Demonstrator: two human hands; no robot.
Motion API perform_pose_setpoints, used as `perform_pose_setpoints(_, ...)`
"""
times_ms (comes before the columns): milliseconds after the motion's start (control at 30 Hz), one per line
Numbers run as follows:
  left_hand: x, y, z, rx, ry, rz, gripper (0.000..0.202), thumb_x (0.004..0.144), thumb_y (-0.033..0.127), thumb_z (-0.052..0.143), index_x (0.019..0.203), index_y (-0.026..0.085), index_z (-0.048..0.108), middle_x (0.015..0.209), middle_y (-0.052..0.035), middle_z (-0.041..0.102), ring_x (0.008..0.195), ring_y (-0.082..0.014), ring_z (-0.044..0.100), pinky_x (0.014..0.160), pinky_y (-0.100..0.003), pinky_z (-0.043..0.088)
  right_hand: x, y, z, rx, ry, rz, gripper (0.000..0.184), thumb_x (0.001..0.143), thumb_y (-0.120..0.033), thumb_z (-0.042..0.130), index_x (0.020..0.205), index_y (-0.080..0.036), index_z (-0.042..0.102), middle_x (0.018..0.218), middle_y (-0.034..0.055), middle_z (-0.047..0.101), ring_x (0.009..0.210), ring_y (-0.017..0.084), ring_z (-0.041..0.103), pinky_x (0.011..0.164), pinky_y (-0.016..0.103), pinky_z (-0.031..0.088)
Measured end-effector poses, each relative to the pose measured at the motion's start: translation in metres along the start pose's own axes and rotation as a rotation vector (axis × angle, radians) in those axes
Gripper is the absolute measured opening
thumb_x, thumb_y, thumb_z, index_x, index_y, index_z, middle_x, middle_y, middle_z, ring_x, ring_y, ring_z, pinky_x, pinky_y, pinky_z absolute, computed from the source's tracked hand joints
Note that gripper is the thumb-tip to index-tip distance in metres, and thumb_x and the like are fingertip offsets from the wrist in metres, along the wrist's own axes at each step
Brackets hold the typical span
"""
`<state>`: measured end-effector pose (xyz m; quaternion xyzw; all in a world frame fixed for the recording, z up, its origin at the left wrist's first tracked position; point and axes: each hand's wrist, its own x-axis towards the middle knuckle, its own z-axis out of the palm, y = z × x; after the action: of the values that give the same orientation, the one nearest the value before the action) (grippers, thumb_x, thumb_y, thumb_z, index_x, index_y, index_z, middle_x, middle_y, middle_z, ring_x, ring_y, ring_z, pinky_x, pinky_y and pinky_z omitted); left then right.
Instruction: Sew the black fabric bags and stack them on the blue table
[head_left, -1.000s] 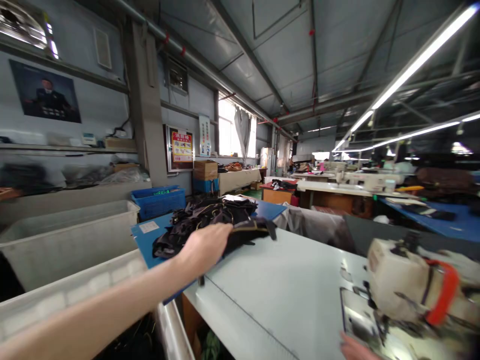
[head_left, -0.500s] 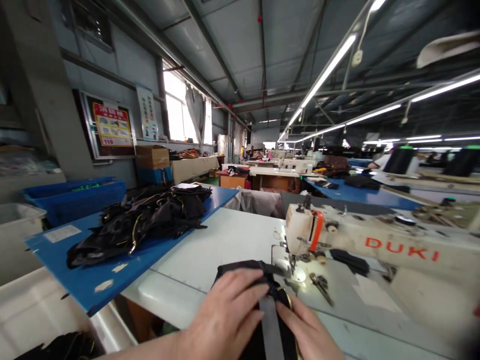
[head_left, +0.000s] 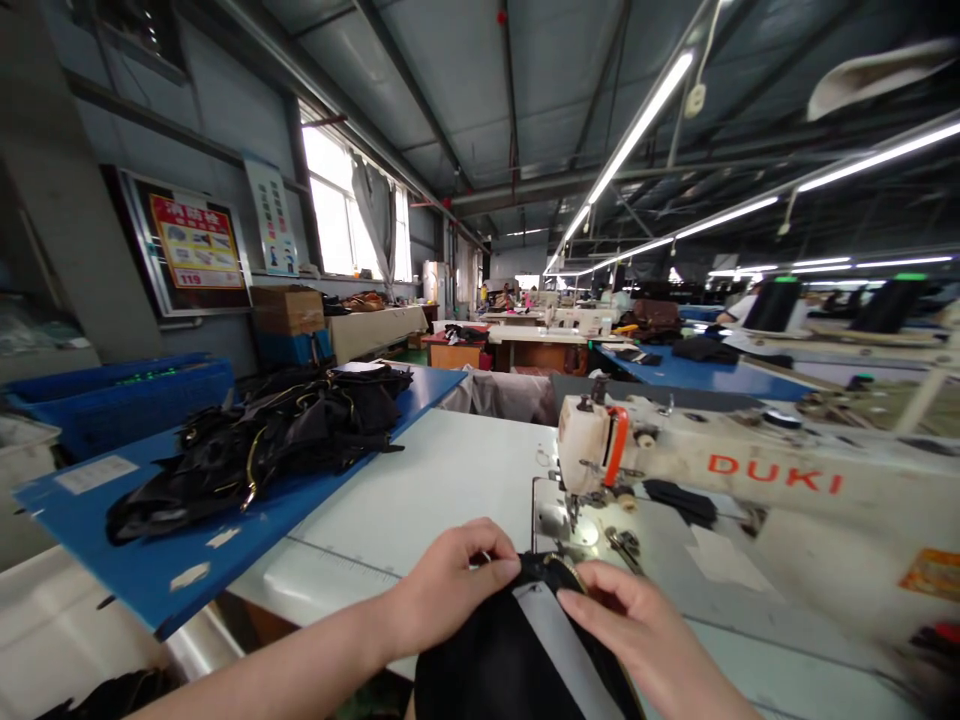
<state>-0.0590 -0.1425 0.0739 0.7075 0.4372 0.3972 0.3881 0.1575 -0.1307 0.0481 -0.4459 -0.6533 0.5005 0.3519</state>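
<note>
A black fabric piece (head_left: 472,665) with a pale grey strip (head_left: 564,645) and a gold-toothed zipper (head_left: 564,566) along its upper right edge hangs between my hands, at the front edge of the sewing table. My left hand (head_left: 457,580) pinches its top edge between thumb and fingers. Closed on the zippered edge to the right, my right hand (head_left: 630,620) has its thumb beside the grey strip. Just beyond the fabric stands a white sewing machine (head_left: 675,460), its needle area lit and apart from the cloth.
Black zippered pieces (head_left: 262,440) lie heaped on a blue board (head_left: 180,560) at the left. A blue crate (head_left: 120,400) stands behind them. Scissors (head_left: 624,545) and a folded black piece (head_left: 679,502) rest near the machine. Thread cones (head_left: 772,305) stand at the right.
My left hand has drawn back from lying over the fabric and now pinches its top edge. The fabric has come nearer to me and spread out, showing more of the grey strip.
</note>
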Motion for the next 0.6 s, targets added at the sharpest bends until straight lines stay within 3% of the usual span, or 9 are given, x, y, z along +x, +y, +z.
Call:
perform_pose_setpoints(133,0.000,-0.004,0.007,-0.544,-0.044,-0.256,0.023,0.076,0.034,0.070,0.068,0.015,0.060,0.097,-0.0038,0.063,0.087,-0.0157,0.058,0.078,-0.023,0.041,-0.002,-0.003,0.000,0.216,-0.103,0.107,0.033,0.079,-0.049,0.065,0.074,-0.017,0.057,0.064,-0.0046,0.044,0.061,0.012,0.039,0.056,0.024,0.030)
perform_pose_setpoints(267,-0.007,-0.005,0.018,-0.887,-0.111,-0.538,0.028,0.065,0.033,0.078,0.072,0.014,0.059,0.066,0.0004,0.058,0.061,-0.0113,0.055,0.060,-0.020,0.039,-0.006,-0.009,0.003,0.361,-0.097,0.181,0.029,0.078,-0.044,0.068,0.079,-0.017,0.058,0.071,-0.0024,0.052,0.069,0.014,0.046,0.063,0.025,0.034)
perform_pose_setpoints(467,-0.014,0.002,0.029,-0.943,-0.048,-0.480,0.033,0.075,0.042,0.072,0.089,0.014,0.062,0.076,-0.0023,0.063,0.079,-0.0179,0.060,0.078,-0.027,0.044,-0.004,-0.018,0.009,0.262,-0.091,0.162,0.034,0.078,-0.048,0.067,0.076,-0.016,0.058,0.066,-0.0038,0.047,0.064,0.012,0.041,0.059,0.025,0.031)
perform_pose_setpoints(600,-0.012,0.002,0.030,-0.936,-0.031,-0.501,0.027,0.073,0.034,0.075,0.084,0.014,0.060,0.072,-0.0002,0.061,0.070,-0.0143,0.058,0.070,-0.023,0.043,-0.003,-0.028,0.009,0.267,-0.092,0.149,0.033,0.077,-0.047,0.068,0.076,-0.017,0.056,0.067,-0.0043,0.047,0.064,0.012,0.040,0.059,0.024,0.030)
